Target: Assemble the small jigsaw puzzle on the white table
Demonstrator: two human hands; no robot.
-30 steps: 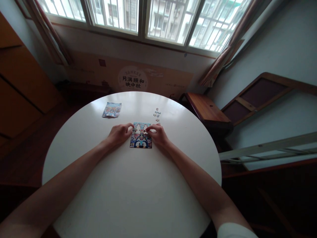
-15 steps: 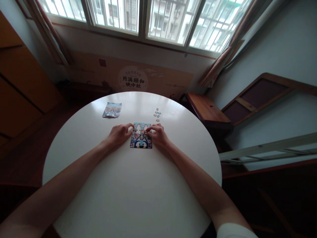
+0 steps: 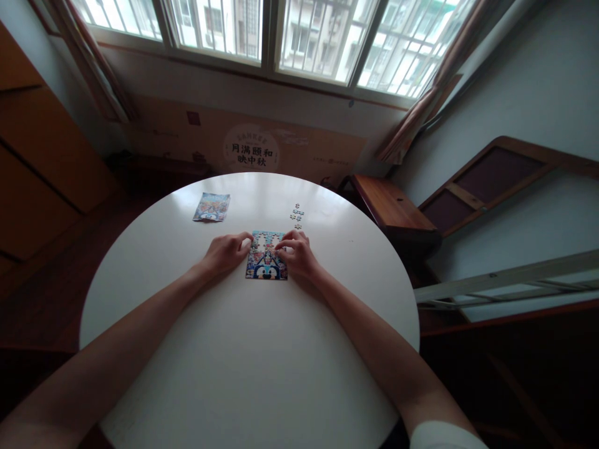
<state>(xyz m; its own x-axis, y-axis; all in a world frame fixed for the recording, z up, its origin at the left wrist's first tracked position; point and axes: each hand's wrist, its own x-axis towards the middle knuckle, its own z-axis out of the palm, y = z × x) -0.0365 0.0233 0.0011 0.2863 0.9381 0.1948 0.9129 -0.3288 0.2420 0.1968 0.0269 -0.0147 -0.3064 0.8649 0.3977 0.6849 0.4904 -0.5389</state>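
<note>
A small jigsaw puzzle [image 3: 266,268], printed with a blue cartoon face, lies flat in front of me, with pale gaps in its upper part. At its upper left edge, my left hand [image 3: 228,251] is curled, with index finger and thumb against the border. My right hand [image 3: 298,254] lies over the right side, its thumb and bent index finger close together on the puzzle's surface. Whether a piece sits between those fingertips is hidden. Several loose puzzle pieces [image 3: 297,217] are spread out just beyond my right hand.
The round white table [image 3: 253,362] holds everything. A printed packet [image 3: 212,207] with a similar picture lies at the back left. Past the table's right edge stands a wooden stool or bench [image 3: 390,199], and a window [image 3: 313,43] with bars is ahead.
My right fingers had a small puzzle piece at their tips over the puzzle; now it no longer shows there, and the fingers have shifted slightly. My left hand has stayed in place.
</note>
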